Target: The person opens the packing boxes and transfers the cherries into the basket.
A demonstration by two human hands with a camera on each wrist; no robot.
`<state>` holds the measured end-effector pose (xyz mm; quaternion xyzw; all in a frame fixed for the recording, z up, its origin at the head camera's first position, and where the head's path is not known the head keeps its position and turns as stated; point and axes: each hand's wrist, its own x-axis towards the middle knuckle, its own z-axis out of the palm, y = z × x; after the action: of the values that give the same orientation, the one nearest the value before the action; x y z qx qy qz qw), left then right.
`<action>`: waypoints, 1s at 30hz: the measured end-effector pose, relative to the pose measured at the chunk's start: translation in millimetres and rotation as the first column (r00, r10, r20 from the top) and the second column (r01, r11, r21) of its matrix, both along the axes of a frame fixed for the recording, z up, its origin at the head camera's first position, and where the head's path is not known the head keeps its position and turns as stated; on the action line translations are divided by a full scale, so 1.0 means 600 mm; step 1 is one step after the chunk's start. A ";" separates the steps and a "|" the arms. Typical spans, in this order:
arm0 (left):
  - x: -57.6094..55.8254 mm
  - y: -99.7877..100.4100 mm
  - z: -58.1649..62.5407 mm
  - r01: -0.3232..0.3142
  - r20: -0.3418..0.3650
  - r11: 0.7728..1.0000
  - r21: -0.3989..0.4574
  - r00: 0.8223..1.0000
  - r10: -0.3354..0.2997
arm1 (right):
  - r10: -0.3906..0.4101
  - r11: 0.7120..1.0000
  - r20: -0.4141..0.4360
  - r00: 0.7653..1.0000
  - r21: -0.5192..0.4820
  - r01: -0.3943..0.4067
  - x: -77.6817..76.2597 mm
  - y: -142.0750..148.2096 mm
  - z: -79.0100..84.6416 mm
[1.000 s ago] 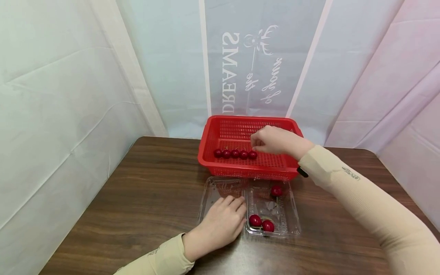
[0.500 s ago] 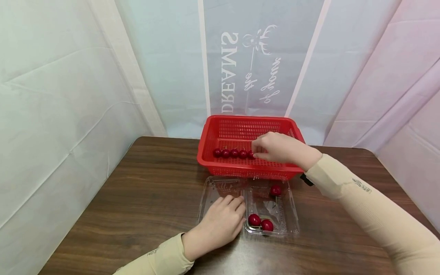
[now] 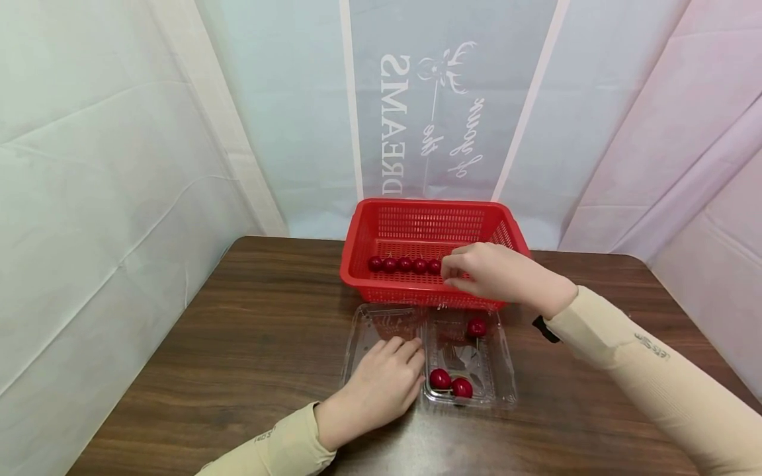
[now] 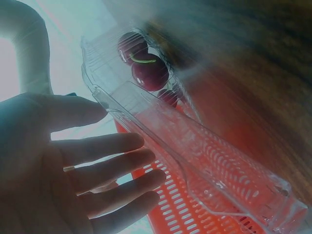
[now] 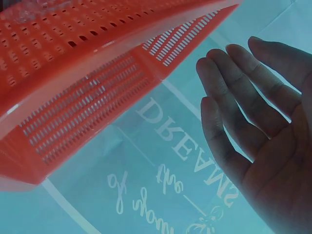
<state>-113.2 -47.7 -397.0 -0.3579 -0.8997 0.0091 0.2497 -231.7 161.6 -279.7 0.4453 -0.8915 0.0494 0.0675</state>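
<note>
My left hand [image 3: 381,383] rests on the hinge side of an opened clear plastic clamshell box [image 3: 503,370], its fingers fairly straight in the left wrist view. Three dark red cherries lie in the box's right half: a pair with stems [image 4: 150,72] near the front and a single cherry [image 3: 476,327] at the back. Behind the box stands a red slotted basket [image 3: 351,277], with a row of several cherries [image 3: 405,264] along its floor. Over the basket's right part hovers my right hand [image 3: 485,271], fingers loosely bent; the right wrist view shows nothing held in them.
Both containers stand on a dark wooden table [image 3: 238,344], the box just in front of the basket. Pale cloth curtains [image 3: 286,99] with printed lettering hang close behind the basket and along both sides.
My right hand has drawn back from the right end of the cherry row, moving slightly right and toward me. The left hand keeps its place on the box.
</note>
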 end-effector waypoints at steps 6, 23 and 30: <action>0.000 -0.001 0.000 -0.003 0.009 1.000 -0.007 1.000 0.003 | 0.003 1.000 -0.013 1.000 -0.021 -0.003 0.015 0.007 -0.005; -0.001 -0.001 0.000 -0.006 0.016 1.000 -0.023 1.000 0.006 | 0.034 0.997 -0.039 0.999 -0.067 -0.036 0.047 0.023 -0.037; 0.000 0.000 0.003 -0.011 0.017 1.000 -0.029 1.000 0.011 | 0.059 0.996 -0.002 0.998 -0.073 -0.059 0.056 0.031 -0.057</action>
<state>-113.0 -47.5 -395.2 -0.3565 -0.9036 0.0203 0.2367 -198.3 179.9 -314.0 0.4689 -0.8754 0.0840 0.0820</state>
